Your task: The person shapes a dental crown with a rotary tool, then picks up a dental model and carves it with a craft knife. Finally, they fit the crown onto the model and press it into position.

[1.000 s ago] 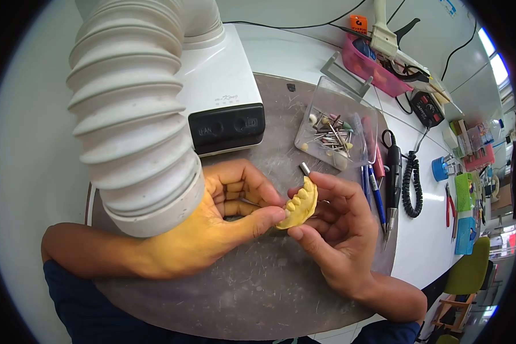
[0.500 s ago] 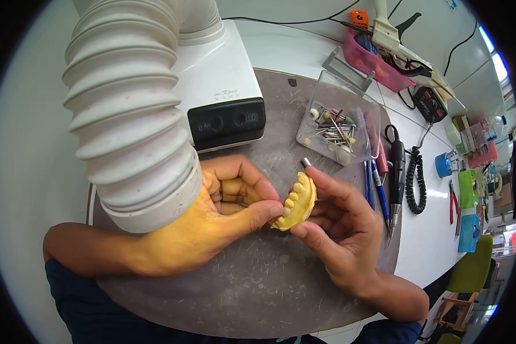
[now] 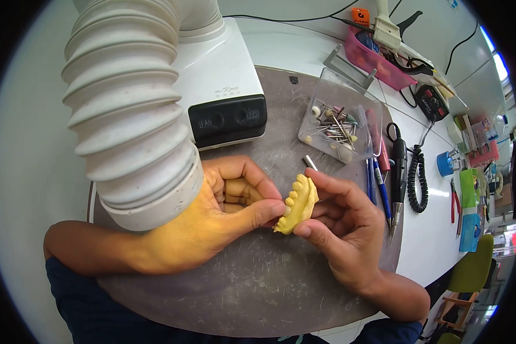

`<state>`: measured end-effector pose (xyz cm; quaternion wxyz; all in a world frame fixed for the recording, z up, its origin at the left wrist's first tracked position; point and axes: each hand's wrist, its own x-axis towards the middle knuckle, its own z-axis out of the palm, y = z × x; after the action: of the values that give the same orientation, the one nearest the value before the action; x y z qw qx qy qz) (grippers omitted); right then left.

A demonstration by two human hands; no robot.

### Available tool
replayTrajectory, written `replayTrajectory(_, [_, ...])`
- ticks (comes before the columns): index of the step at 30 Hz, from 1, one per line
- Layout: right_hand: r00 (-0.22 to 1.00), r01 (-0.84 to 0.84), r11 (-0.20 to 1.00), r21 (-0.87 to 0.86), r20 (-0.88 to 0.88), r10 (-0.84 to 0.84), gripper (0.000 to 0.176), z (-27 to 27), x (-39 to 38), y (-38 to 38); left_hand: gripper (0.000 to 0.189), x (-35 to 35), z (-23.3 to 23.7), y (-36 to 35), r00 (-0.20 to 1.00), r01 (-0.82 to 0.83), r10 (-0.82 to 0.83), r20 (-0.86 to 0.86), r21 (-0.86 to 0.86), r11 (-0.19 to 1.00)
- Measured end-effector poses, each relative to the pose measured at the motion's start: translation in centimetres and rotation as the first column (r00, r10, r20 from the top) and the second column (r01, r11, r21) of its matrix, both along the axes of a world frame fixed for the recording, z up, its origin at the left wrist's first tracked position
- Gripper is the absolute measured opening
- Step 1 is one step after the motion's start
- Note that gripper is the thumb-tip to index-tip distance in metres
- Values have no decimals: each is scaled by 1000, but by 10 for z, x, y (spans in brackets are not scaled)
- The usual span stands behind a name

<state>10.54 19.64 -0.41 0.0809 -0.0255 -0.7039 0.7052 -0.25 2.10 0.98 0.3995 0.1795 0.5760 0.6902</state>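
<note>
A yellow dental model (image 3: pixel 299 207) with a row of teeth is held upright over the grey work board (image 3: pixel 235 298). My right hand (image 3: pixel 350 229) grips its right side between thumb and index finger. From the left, my left hand (image 3: pixel 218 212) reaches to the teeth, its thumb and index finger pinched together at the model's edge; what lies between those fingertips is too small to make out. A small metal cylinder (image 3: pixel 310 163) lies just beyond my right index fingertip.
A ribbed white hose (image 3: pixel 126 109) hangs over my left wrist, beside a white machine (image 3: pixel 226 74). Behind my right hand are a clear box (image 3: pixel 361 146) of burs, pens (image 3: pixel 382 189) and a black handpiece (image 3: pixel 398 172). A pink basket (image 3: pixel 378 66) stands at the back.
The dental model has turned slightly in my right hand, and its teeth face a little more to the left. Both hands otherwise stay nearly in place.
</note>
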Motion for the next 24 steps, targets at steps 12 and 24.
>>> replayTrajectory(12, [1000, -8, 1000, 4, 8, 8, 51, 1, 0, 0, 14, 0, -1, -1, 1000, 18, -18, 5, 17, 1000])
replayTrajectory(24, [999, -36, 999, 31, 27, 35, 49, 2, 0, 1, 14, 0, -2, -1, 1000, 21, -20, -9, 11, 1000])
